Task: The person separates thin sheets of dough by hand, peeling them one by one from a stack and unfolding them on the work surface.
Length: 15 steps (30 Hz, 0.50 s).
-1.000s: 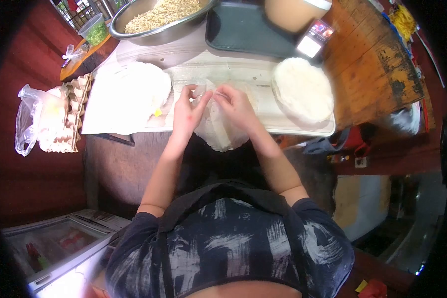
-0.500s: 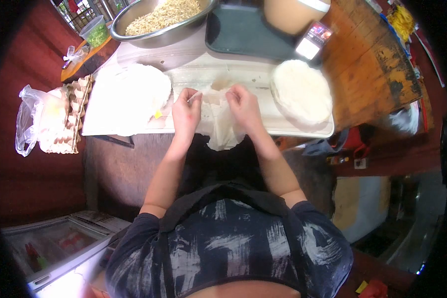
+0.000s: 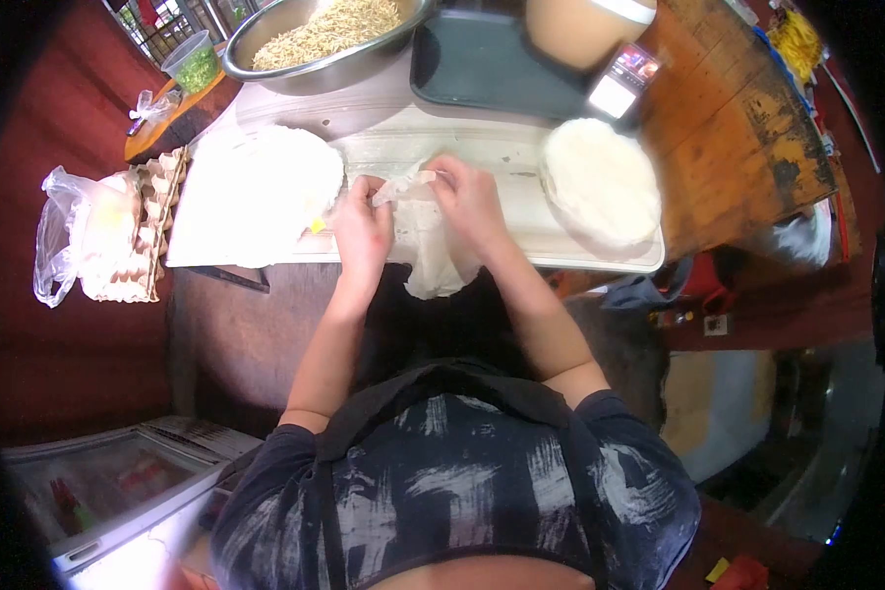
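Observation:
A thin, translucent pale wrapper sheet (image 3: 428, 246) is stretched between my hands, its lower end hanging over the table's front edge. My left hand (image 3: 366, 221) pinches its upper left edge between thumb and fingers. With closed fingertips, my right hand (image 3: 470, 202) grips the upper edge, close to the left hand. To the left lies a bright white pile of sheets (image 3: 265, 187), washed out by glare, with a small yellow scrap (image 3: 317, 225) at its edge. A round stack of white wrappers (image 3: 600, 182) sits at the right.
Behind are a steel bowl (image 3: 334, 74) of pale shredded food, a dark tray (image 3: 467, 74), a tan container (image 3: 570, 34) and a small printed box (image 3: 624, 79). On the left stand egg cartons (image 3: 157, 231) and a plastic tub of chopped greens (image 3: 195, 69).
My right hand has moved slightly left and up, closer to my left hand. The upper edge of the wrapper sheet is now gathered between them.

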Each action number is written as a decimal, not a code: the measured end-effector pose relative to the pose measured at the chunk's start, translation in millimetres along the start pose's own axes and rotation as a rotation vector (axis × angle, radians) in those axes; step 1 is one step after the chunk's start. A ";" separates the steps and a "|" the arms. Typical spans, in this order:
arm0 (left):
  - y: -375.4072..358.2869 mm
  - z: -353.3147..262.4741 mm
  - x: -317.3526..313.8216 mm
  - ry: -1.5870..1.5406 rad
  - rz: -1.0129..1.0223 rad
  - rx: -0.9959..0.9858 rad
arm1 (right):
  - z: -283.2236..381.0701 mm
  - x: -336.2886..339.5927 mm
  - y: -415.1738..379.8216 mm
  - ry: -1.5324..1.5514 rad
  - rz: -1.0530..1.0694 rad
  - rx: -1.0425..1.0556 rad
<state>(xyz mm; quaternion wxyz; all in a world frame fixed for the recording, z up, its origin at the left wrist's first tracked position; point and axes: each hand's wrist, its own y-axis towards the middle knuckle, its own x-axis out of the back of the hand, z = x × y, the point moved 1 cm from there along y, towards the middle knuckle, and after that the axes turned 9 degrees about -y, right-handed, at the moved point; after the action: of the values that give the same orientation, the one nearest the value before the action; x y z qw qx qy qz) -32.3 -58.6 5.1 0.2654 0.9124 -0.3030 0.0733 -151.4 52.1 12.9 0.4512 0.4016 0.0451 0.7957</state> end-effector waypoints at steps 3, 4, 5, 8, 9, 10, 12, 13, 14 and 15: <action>3.0 5.8 0.2 0.013 -0.053 -0.052 | -0.4 -1.1 -1.3 -0.028 -0.047 -0.019; 3.4 6.3 -0.4 0.011 -0.054 -0.053 | 0.4 -0.1 -2.0 -0.058 -0.065 -0.052; 4.1 5.8 -0.8 -0.015 -0.065 -0.055 | 0.2 0.3 -2.6 -0.059 -0.066 -0.050; 4.5 5.0 0.3 -0.020 -0.057 -0.043 | -3.0 0.6 -6.2 -0.088 -0.106 -0.082; 4.3 5.3 1.0 0.002 -0.039 -0.030 | -4.3 0.9 -7.2 -0.133 -0.106 -0.083; 3.8 6.4 1.5 0.001 -0.040 -0.030 | -5.0 1.6 -8.1 -0.177 -0.106 -0.084; 2.4 6.5 2.3 -0.010 -0.019 -0.065 | 0.9 7.7 -9.2 -0.160 -0.056 -0.054; 0.4 5.7 3.4 -0.010 -0.019 -0.064 | 4.7 10.4 -9.1 -0.142 -0.005 -0.026; -1.6 -0.6 5.7 -0.022 0.027 -0.052 | 8.3 11.6 -7.6 -0.142 -0.004 -0.028; -3.7 -6.1 8.0 -0.034 0.073 -0.040 | 12.4 11.6 -5.0 -0.080 0.012 -0.006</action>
<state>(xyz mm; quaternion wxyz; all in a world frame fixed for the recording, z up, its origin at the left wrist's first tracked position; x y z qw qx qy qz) -23.5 -57.1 11.0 0.2757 0.8962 -0.3421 0.0614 -142.7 60.2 26.0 0.4489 0.4318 0.0219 0.7820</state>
